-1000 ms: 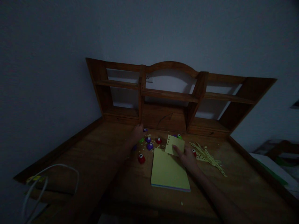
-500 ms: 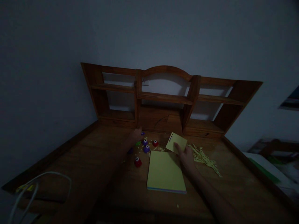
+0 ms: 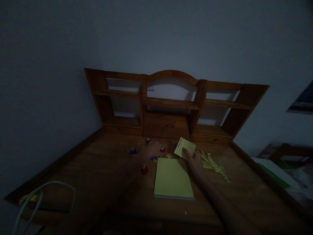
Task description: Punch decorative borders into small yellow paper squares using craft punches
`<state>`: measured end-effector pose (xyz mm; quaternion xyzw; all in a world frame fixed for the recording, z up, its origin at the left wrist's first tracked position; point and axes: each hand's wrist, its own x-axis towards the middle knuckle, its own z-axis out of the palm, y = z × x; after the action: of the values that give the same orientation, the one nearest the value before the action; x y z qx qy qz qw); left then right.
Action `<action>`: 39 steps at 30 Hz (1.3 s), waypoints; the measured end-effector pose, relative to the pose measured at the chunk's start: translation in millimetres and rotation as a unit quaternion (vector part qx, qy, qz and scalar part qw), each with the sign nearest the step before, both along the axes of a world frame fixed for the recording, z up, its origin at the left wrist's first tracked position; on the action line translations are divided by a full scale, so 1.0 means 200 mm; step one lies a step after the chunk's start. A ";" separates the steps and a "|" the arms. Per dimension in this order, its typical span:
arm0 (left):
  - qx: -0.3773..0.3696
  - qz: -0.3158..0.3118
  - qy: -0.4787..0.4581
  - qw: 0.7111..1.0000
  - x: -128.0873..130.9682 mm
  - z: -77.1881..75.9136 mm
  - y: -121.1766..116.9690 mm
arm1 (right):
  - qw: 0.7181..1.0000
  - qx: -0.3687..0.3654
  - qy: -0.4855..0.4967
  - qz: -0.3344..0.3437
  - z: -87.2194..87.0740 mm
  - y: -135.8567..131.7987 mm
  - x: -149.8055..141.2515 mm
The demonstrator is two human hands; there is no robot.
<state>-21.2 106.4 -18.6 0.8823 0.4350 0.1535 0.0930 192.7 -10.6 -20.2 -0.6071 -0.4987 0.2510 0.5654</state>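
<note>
My right hand (image 3: pixel 195 163) pinches a small yellow paper piece (image 3: pixel 185 147) with punched holes along its left edge, holding it just above the far end of a yellow paper pad (image 3: pixel 172 178). My left hand (image 3: pixel 152 150) reaches over a cluster of small craft punches; it covers one, and whether it grips it is hidden in the dim light. A red punch (image 3: pixel 144 169) sits left of the pad, another red punch (image 3: pixel 162 149) beside my left hand, and purple punches (image 3: pixel 132 150) farther left.
A wooden desk (image 3: pixel 102 169) with a shelved hutch (image 3: pixel 171 104) stands against a white wall. Punched yellow paper strips (image 3: pixel 214 164) lie right of the pad. A white cable (image 3: pixel 44 192) loops at the desk's left front. Paper scraps dot the surface.
My left hand has shifted right, from the far purple punches to the ones near the pad. The right hand keeps its hold on the paper piece, lifted slightly off the pad.
</note>
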 end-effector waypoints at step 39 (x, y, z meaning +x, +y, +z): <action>-0.538 -0.078 -0.579 0.608 -0.07 0.01 -0.13 | 0.998 -0.061 -0.012 0.016 0.01 -0.06 -0.07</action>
<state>-34.7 79.7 -17.4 0.4311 0.2240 0.3633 0.7950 178.8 -21.7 -17.9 -0.6354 -0.4986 0.2831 0.5172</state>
